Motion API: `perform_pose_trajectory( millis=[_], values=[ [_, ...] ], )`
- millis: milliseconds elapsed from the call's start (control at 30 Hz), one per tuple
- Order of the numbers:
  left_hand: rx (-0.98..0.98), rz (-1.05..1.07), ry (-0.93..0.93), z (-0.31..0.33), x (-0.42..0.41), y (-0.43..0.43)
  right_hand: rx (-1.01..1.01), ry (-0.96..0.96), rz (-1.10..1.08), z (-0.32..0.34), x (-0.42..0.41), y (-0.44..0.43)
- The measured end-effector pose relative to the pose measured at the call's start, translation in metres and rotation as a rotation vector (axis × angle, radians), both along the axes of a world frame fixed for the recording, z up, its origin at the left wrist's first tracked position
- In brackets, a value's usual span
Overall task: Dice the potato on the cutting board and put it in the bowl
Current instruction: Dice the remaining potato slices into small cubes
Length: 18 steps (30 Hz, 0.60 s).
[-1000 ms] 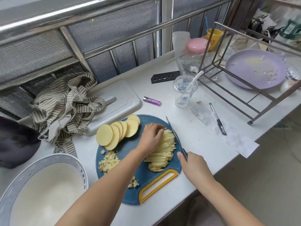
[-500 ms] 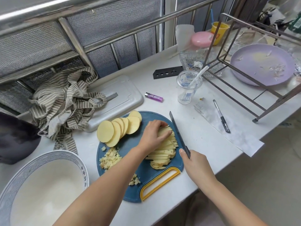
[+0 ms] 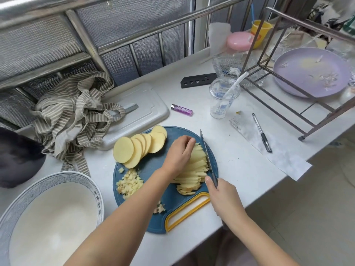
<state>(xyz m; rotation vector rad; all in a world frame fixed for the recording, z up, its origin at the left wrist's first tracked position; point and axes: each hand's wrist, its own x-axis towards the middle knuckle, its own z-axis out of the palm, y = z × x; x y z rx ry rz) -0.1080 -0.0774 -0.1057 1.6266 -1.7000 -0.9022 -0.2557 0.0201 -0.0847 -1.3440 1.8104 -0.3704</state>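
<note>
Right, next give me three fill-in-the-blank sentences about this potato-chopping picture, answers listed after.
1. The right hand grips a ____ against the potato strips.
2. The left hand holds the strips on a blue cutting board with a ____ handle.
3. The diced pieces lie on the board, not yet in the ____.
Answers: knife; yellow; bowl.

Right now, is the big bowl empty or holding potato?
Empty: the bowl shows bare white inside; the diced potato lies on the cutting board.
</note>
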Motion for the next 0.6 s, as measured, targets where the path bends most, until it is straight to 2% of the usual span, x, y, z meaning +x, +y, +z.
perform_pose_trajectory(
  millis=[167,233,600],
  values=[
    [-0.196,-0.22,-0.358,-0.01,0.013,0.039,-0.021,0.017,0.037,-0.003,-0.004,0.001],
    [-0.173,-0.237,-0.446,-0.018,0.01,0.052,-0.044,0.032,0.047,-0.002,-0.002,0.002],
    [-0.107,-0.132,-0.487,-0.023,0.0,0.056,-0.071,-0.032,0.012,0.003,0.003,0.002]
  ],
)
